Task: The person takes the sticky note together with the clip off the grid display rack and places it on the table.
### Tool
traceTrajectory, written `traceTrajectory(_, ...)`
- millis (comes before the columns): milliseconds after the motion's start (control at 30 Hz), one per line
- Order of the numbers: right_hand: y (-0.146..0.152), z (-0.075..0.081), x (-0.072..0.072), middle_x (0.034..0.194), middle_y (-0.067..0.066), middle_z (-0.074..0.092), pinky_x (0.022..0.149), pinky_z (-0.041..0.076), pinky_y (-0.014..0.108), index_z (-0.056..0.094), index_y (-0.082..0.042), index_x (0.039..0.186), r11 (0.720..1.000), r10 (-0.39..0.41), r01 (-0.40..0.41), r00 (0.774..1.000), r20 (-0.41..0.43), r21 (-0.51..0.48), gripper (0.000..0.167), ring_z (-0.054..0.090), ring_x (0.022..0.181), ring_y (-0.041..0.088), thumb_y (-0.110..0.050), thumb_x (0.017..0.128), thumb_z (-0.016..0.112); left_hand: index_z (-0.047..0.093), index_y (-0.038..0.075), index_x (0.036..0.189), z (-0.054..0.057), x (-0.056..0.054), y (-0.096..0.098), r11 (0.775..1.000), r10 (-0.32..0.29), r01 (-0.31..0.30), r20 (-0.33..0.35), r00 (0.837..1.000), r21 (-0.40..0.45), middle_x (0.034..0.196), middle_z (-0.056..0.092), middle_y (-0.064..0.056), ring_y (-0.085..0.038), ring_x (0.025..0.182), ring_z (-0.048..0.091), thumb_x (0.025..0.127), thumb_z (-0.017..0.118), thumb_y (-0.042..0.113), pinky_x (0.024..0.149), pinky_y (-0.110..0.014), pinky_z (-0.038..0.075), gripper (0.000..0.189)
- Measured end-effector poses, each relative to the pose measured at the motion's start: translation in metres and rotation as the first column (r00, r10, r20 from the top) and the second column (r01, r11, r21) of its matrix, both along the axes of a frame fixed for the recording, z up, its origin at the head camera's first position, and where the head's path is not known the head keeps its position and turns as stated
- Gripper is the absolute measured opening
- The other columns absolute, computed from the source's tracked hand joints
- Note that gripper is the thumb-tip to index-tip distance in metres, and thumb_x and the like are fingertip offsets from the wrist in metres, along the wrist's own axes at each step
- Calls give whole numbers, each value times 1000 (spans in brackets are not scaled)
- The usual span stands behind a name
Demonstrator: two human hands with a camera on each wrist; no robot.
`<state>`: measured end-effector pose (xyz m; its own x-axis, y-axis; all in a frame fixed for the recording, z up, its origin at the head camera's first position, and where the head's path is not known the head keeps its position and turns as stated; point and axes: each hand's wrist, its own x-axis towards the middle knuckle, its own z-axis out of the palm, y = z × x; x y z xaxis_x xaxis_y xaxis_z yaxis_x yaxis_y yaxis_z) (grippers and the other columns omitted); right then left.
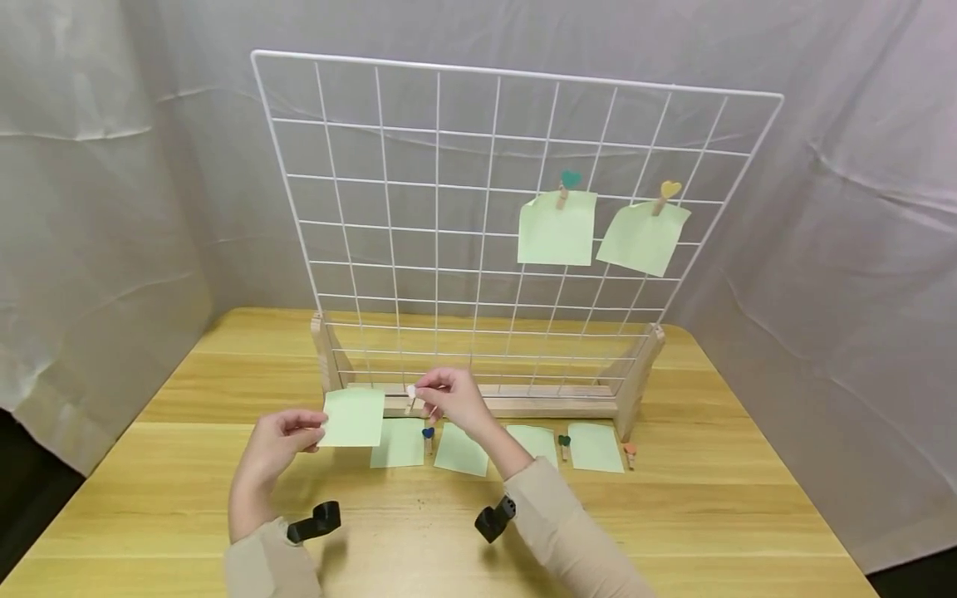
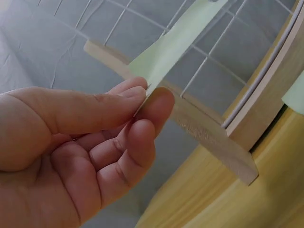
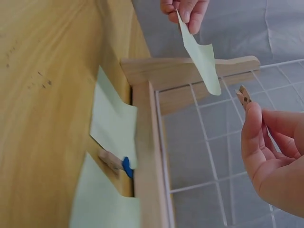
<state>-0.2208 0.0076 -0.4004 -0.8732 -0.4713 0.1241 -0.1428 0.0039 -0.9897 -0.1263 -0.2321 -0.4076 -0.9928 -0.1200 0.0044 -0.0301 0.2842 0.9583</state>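
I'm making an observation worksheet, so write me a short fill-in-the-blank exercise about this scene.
1. While the right hand holds a wooden clip, a pale green sheet is pinched in the ____ hand.
2. The number of hanging sheets on the white grid is ____.
3. The heart on the grid's rightmost clip is ____.
4. The leftmost clip lying on the table has a ____ heart.

Missing words: left; two; yellow; blue.

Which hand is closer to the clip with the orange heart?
Right hand: pinching another clip, it's raised to the left of the orange-heart clip. The left hand, pinching a green note, is farther left.
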Motion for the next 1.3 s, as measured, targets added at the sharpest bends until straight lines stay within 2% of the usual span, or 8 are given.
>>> traceTrajectory(133,-6,-9,3,78,17,63,44,48,24,59,13,89,999,29,-29,1000,11,-14,10,54,48,9,5,83,56,54,-18,104,-3,3,-4,1000,0,0,30,1000,-4,91,61,-14,-10,68,56,83,55,-7,64,-25,49,24)
traceTrajectory(367,-17,-19,8,76,14,62,42,46,21,60,11,90,999,17,-20,997,73,47,10,53,47,10,4,83,57,54,-20,102,-12,7,-13,1000,-15,17,76,997,-19,84,61,-10,-11,64,54,81,56,-8,62,-24,49,24)
traceTrajectory(467,-23,-24,9,77,16,61,42,46,22,60,12,91,998,17,-24,995,102,64,12,53,47,10,4,83,58,54,-19,101,-17,9,-17,999,-18,22,110,994,-33,85,61,-11,-11,66,54,82,56,-7,62,-24,49,23)
traceTrajectory(700,-34,-34,13,85,32,58,41,45,19,60,14,89,995,41,-53,989,139,80,11,54,45,10,5,83,58,54,-19,99,-27,11,-24,999,-24,31,179,984,-38,84,61,-10,-15,69,53,81,56,-9,60,-26,49,21)
traceTrajectory(1000,-50,-48,16,69,9,59,40,47,25,62,8,83,984,32,-51,993,115,168,5,52,43,10,4,81,60,55,-19,97,-32,13,-29,997,-24,40,221,975,-68,79,59,-10,-16,68,53,81,54,-9,59,-26,49,18)
traceTrajectory(1300,-62,-56,17,62,6,57,38,45,23,62,7,81,972,16,-50,989,146,230,3,50,40,10,5,81,60,54,-20,95,-33,16,-30,998,6,10,261,965,-60,75,58,-8,-17,66,53,80,54,-12,59,-26,49,18)
